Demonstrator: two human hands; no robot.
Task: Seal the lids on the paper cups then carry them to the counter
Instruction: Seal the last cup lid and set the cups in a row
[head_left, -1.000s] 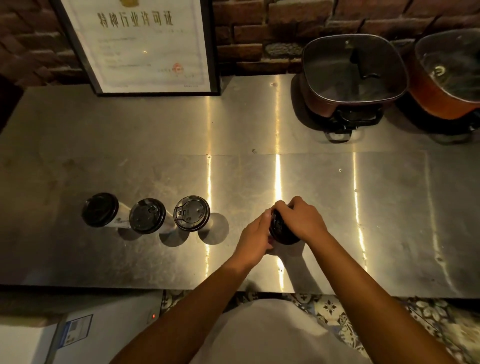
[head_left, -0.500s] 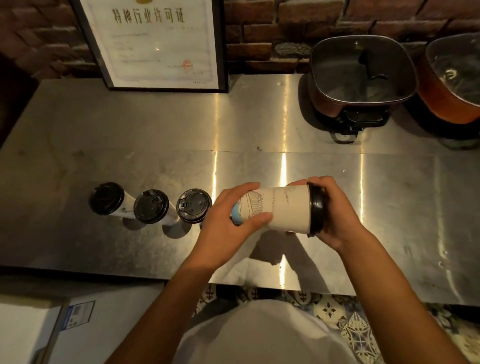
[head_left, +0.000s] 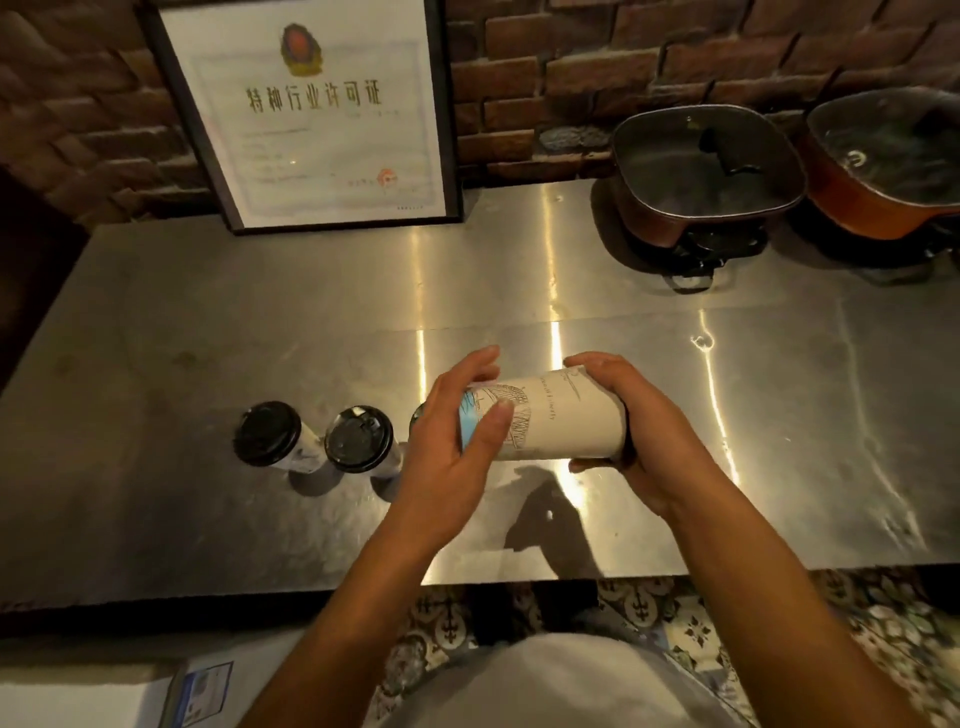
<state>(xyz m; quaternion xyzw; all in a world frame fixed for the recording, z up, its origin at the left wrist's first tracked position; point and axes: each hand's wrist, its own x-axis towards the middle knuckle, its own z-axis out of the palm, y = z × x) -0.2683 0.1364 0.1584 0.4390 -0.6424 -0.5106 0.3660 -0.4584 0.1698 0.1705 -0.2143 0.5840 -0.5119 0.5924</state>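
I hold a white paper cup (head_left: 556, 421) with line drawings on its side, lying horizontal above the steel table (head_left: 208, 332). My left hand (head_left: 457, 452) grips its bottom end. My right hand (head_left: 639, 431) wraps the lid end, and the black lid is mostly hidden under the palm. Two upright cups with black lids (head_left: 267, 432) (head_left: 358, 439) stand in a row to the left. A third lidded cup (head_left: 415, 415) stands beside them, almost wholly hidden behind my left hand.
A framed certificate (head_left: 317, 114) leans on the brick wall at the back. Two electric pots with glass lids (head_left: 706, 166) (head_left: 893, 156) sit at the back right. The table's front edge (head_left: 571, 577) runs just past my forearms, with patterned floor tiles (head_left: 701, 623) below.
The cup stood upright on the table with both hands pressing its lid. It has since been lifted and turned on its side, and my view has shifted closer.
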